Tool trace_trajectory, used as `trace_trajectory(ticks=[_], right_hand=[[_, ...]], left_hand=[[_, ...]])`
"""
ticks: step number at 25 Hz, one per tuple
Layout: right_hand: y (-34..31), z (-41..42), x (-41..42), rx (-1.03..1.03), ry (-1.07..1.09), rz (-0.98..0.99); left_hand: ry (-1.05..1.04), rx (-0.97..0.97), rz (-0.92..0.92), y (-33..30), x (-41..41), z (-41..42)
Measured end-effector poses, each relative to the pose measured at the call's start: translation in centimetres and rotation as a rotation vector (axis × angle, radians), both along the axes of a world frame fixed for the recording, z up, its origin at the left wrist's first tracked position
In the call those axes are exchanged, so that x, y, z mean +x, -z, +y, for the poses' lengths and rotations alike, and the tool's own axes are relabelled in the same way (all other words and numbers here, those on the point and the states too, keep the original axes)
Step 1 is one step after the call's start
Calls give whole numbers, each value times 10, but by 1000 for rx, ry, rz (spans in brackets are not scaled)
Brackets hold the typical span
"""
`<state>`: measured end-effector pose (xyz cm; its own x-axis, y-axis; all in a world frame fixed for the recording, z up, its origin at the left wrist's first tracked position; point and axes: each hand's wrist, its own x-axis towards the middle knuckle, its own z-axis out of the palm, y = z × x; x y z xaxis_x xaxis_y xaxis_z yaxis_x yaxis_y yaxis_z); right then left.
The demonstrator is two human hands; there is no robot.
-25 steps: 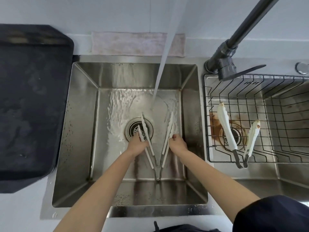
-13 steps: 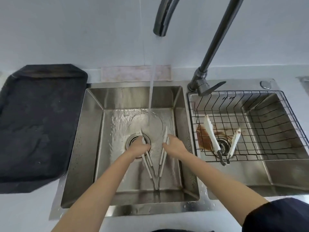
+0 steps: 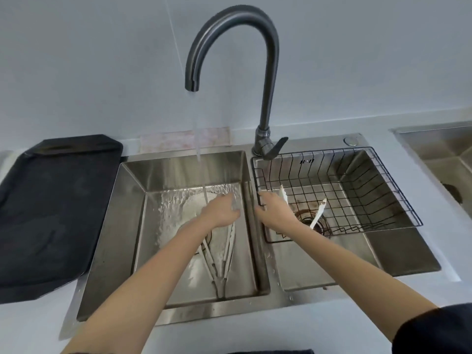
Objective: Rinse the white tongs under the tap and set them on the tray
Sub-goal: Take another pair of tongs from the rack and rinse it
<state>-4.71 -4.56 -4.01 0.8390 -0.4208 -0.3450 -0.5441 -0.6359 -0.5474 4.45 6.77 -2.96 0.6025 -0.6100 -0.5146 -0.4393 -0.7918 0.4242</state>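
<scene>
White tongs (image 3: 219,261) lie in the left sink basin (image 3: 127,226), hinge end toward the near wall, arms splayed open in a V toward the drain. Water stream (image 3: 200,149) falls from the gooseneck tap (image 3: 229,24) into the basin just beyond the tong tips; basin floor is wet and foaming.

Left hand (image 3: 221,213) sits over the tong tips, under the edge of the stream, fingers curled downward. Whether it actually pinches an arm of the tongs I cannot tell; the tips are hidden beneath it.

Right hand (image 3: 274,208) is across the divider, over the wire basket (image 3: 383,200) in the basin right of the sink basin. Fingers loosely spread, holding nothing, close to a second pair of white tongs (image 3: 318,213) lying in the basket; contact not clear.

Black tray (image 3: 51,213) rests on the counter (image 3: 30,328) left of the sink basin, nothing on it.

Step in hand, as I judge: rinsing, not finished. Next move likely calls for a firm grip on the tongs in the basin, lifting them through the stream, then carrying them left over the basin rim to the tray. Wet plastic may slip.
</scene>
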Motion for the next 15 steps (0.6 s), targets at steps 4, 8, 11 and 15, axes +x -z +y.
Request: trace_trajectory(ticks=[4,8,11,15], right_hand=[[-3,-37,-28,-30,81,50],[0,-72,-51,-43,123,117],[8,-92,-61,-11,151,166],[23,-111,-64,87,208,216]], left_hand=[[69,-9,-39,-5,-20,-33],[137,12,-80,-2,-39,-67],[157,2,-67,2,-51,-87],[158,17,-26,15,-61,-106]])
